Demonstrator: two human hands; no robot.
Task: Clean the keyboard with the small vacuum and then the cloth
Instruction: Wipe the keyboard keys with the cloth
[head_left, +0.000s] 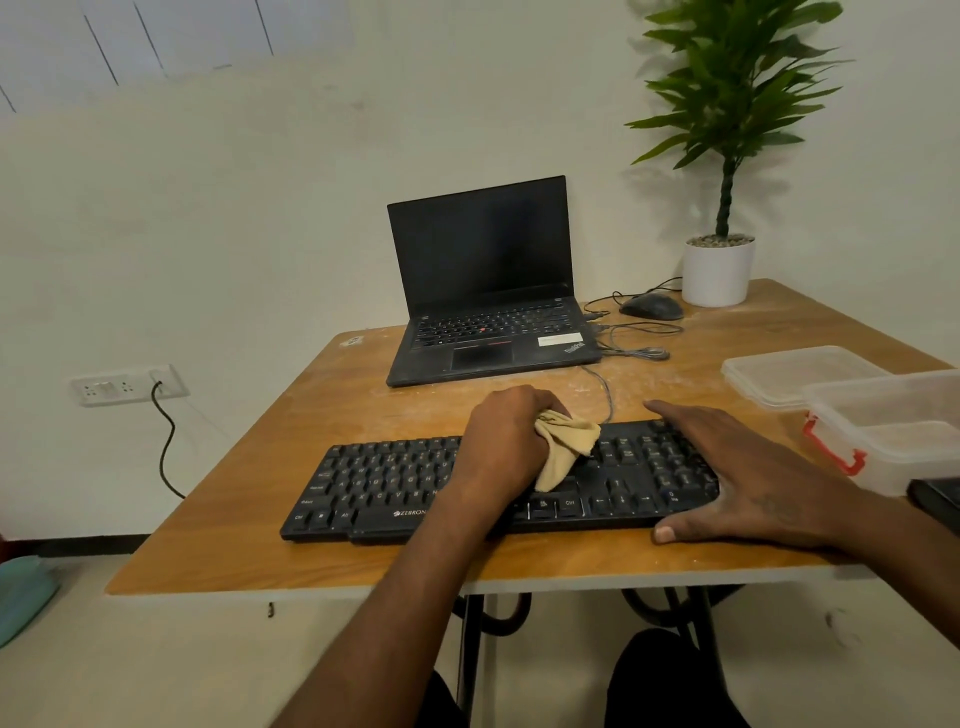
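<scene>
A black keyboard (384, 488) lies near the front edge of the wooden table (270, 551). My left hand (506, 447) grips a bunched tan cloth (563, 449) and holds it against the keys at the keyboard's middle. My right hand (737, 467) lies flat with straight fingers over the keyboard's right end, thumb at its front edge. No vacuum is in view.
An open black laptop (488, 291) stands behind the keyboard, with a mouse (652, 306) and cables to its right. A potted plant (719, 270) is at the back right corner. A clear plastic container (883, 431) and its lid (795, 374) sit at the right edge.
</scene>
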